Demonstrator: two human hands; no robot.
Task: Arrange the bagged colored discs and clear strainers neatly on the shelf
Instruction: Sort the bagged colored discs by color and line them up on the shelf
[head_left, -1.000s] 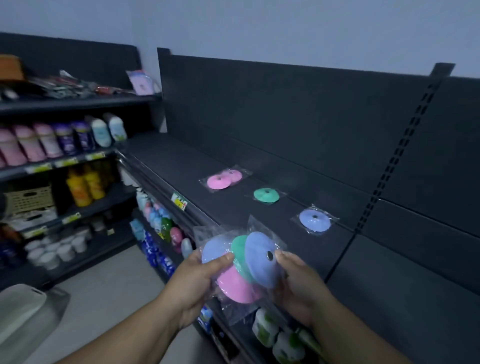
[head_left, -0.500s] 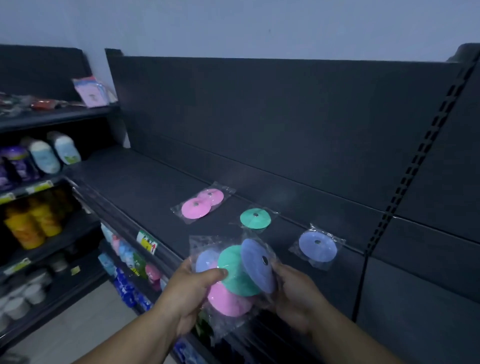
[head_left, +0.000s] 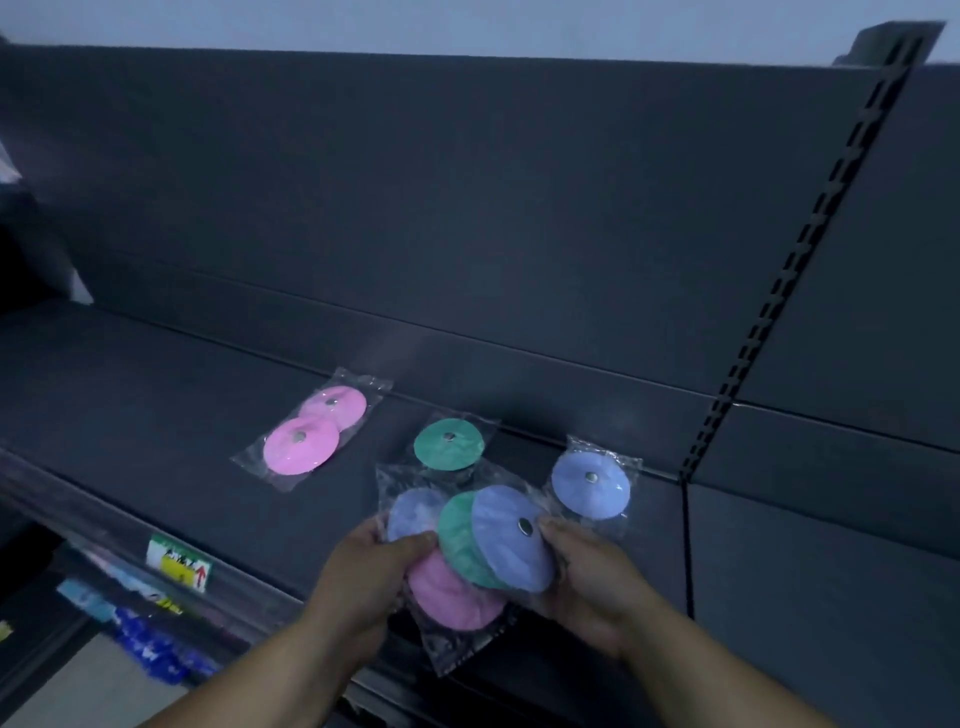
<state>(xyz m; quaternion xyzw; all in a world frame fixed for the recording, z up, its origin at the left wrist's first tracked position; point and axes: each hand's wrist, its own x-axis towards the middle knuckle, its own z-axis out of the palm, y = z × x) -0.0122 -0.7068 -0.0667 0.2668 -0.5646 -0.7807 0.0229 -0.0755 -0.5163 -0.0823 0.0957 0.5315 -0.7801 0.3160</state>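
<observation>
Both hands grip one fanned bunch of bagged discs (head_left: 470, 545) above the shelf (head_left: 156, 395) edge: left hand (head_left: 363, 577) at its left side, right hand (head_left: 587, 577) at its right. Behind lie a pink pack (head_left: 311, 431), a green pack (head_left: 449, 444) and a blue pack (head_left: 591, 491).

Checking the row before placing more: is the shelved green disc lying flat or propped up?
Flat: the green disc lies face up on the shelf, whole round face and center stud showing.

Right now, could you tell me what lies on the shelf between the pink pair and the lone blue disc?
One bagged green disc, flat on the shelf, between the pink pair and blue disc; head view.
</observation>
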